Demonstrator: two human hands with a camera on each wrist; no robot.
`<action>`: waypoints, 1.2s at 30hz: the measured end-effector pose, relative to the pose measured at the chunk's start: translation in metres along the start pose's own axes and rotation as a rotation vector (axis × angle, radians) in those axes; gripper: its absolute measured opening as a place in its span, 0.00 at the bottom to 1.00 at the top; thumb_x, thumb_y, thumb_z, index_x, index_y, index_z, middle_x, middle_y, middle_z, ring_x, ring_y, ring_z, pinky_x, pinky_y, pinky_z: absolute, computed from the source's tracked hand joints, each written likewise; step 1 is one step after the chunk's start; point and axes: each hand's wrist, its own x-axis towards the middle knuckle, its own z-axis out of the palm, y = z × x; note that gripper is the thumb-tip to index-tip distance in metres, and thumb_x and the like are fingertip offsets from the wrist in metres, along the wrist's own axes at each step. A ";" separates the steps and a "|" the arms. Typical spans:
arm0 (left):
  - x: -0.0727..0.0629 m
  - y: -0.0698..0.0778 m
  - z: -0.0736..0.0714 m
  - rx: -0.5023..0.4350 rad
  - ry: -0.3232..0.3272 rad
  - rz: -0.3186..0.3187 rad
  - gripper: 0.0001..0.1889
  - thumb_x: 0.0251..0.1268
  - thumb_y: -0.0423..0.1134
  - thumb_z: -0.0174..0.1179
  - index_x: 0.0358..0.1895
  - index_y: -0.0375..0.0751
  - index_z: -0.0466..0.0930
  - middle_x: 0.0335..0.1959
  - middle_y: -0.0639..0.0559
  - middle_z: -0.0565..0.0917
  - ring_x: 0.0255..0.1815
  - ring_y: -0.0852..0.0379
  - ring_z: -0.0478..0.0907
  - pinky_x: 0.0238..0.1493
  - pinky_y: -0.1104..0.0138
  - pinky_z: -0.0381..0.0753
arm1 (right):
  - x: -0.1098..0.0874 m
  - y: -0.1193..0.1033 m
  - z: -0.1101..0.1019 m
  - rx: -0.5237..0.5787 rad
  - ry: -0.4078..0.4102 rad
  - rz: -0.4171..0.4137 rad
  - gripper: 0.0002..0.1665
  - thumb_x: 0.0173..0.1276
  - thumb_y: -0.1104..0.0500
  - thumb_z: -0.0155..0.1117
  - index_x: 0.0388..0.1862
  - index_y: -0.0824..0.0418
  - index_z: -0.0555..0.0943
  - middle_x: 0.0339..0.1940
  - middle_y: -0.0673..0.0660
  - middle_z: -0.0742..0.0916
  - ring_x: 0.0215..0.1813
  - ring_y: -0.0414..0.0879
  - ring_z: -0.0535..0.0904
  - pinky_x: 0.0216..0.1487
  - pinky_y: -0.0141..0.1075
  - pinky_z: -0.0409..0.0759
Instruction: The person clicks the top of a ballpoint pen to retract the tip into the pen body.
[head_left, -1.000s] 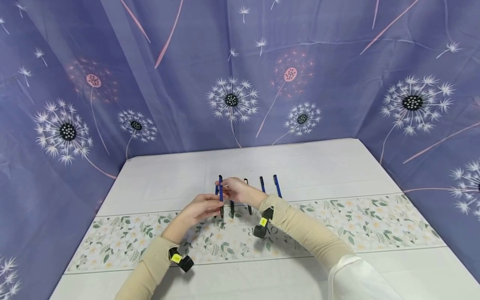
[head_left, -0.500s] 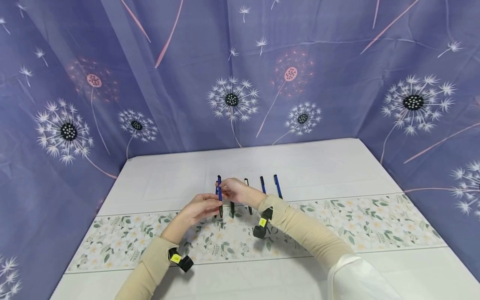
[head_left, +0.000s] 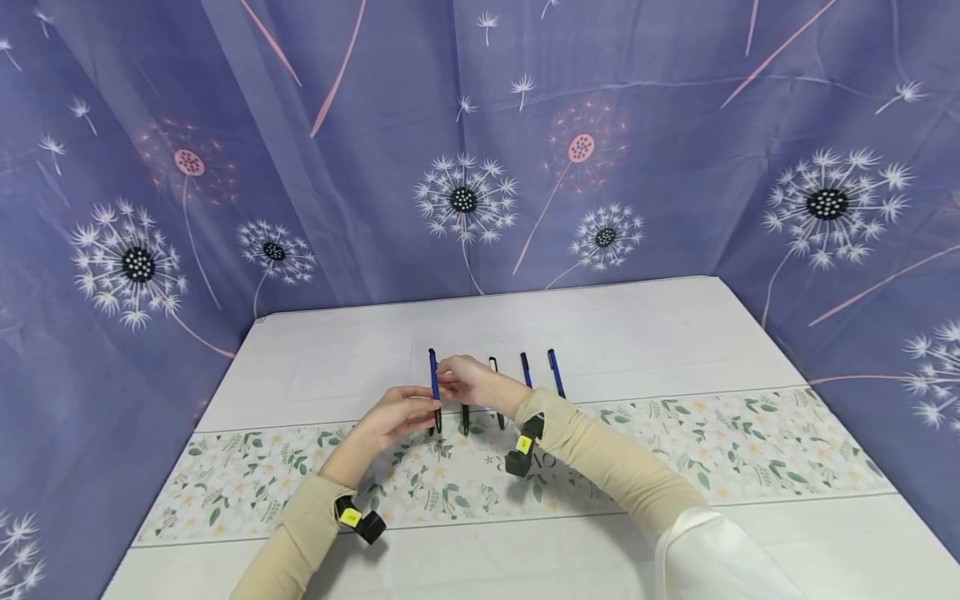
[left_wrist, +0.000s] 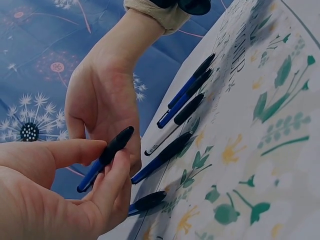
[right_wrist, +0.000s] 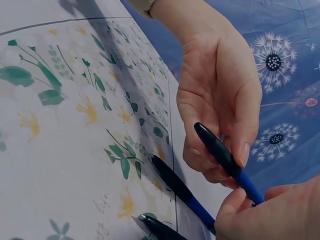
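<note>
Head: left grip [head_left: 401, 414], angled inward, pinches pen [head_left: 433, 377].

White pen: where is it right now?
In the left wrist view, the white pen lies on the table to the right of the right hand, between one blue pen and another blue pen.

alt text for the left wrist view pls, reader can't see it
Left hand pinches a blue-and-black pen, with the right hand close behind it. Four more blue-and-black pens and a white-and-black pen lie in a row on a floral-printed table cover.
</note>
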 end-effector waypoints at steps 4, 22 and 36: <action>0.000 0.000 0.000 -0.004 0.007 -0.006 0.20 0.62 0.34 0.64 0.54 0.26 0.72 0.35 0.53 0.80 0.36 0.62 0.83 0.48 0.68 0.85 | 0.001 0.001 0.001 0.010 -0.003 0.008 0.32 0.67 0.70 0.47 0.71 0.69 0.57 0.36 0.58 0.73 0.35 0.45 0.70 0.33 0.28 0.70; 0.000 0.003 0.001 0.000 0.065 -0.056 0.16 0.68 0.28 0.54 0.56 0.24 0.66 0.35 0.53 0.79 0.35 0.63 0.81 0.47 0.70 0.85 | 0.004 0.004 0.002 -0.007 -0.019 0.037 0.30 0.70 0.67 0.48 0.71 0.69 0.59 0.35 0.58 0.75 0.36 0.45 0.72 0.37 0.29 0.76; -0.002 0.001 -0.008 -0.004 0.093 -0.064 0.19 0.68 0.29 0.54 0.59 0.22 0.66 0.39 0.51 0.81 0.39 0.62 0.82 0.48 0.70 0.85 | 0.002 0.007 0.005 -0.007 -0.036 0.059 0.21 0.73 0.65 0.48 0.63 0.71 0.70 0.35 0.58 0.77 0.36 0.44 0.75 0.40 0.28 0.79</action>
